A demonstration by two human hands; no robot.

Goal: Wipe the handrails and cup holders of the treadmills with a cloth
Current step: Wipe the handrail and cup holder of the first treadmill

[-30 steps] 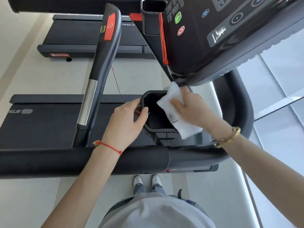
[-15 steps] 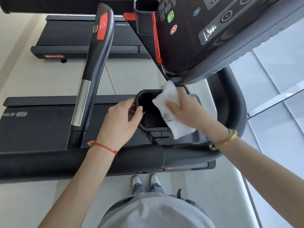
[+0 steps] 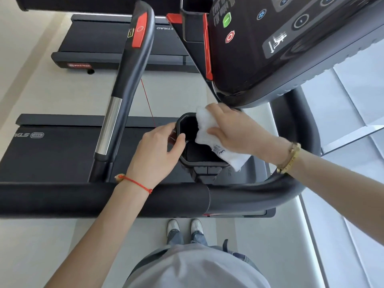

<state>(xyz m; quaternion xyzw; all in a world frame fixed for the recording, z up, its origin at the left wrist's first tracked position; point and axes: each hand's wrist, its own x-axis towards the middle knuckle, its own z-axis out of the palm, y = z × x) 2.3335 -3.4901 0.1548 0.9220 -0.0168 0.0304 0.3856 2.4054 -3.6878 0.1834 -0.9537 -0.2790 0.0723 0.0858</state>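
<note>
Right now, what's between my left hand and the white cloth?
In the head view, only the dark open well of the cup holder lies between the left hand, gripping its near rim, and the white cloth under the right hand.

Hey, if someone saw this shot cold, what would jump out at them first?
Mid-frame, the right hand presses a white cloth over the right rim of a black cup holder while the left hand grips its left rim. The treadmill console, with green and red buttons, looms top right.

Cloth [image 3: 209,132]: white, small dark printed mark. Cup holder [image 3: 193,154]: black. Handrail [image 3: 128,80]: black with red panel and silver band. Console [image 3: 270,44]: black; green and red buttons.
</note>
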